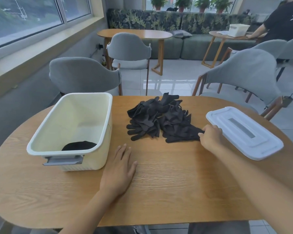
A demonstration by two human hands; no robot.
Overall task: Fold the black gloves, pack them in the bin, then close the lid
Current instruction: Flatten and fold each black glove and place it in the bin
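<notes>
a loose pile of black gloves [161, 119] lay mid-table on the wooden table [167, 183], between the cream bin [107, 132] at the left and the white lid [243, 132] lying flat at the right. one dark folded item [79, 145] was already seen in the bin's near end, most likely a packed glove. the right hand [211, 135] was at the pile's near right edge, fingers curled and pinched on the cuff end of one glove [184, 134]. the left hand [119, 168] was laid flat on the table, fingers straight, nothing held, just beside the bin.

the gloves were judged to be thin knit fabric: light, limp, not fragile, likely to cling and tangle with neighbours. a cuff pinch was judged the best hold, so that one glove could be drawn clear without the heap being dragged along. a flat palm would be needed to press each fold, since soft cloth springs open. the lid was judged rigid and light, best taken by its long edges. most of the task was judged still to be done.
</notes>
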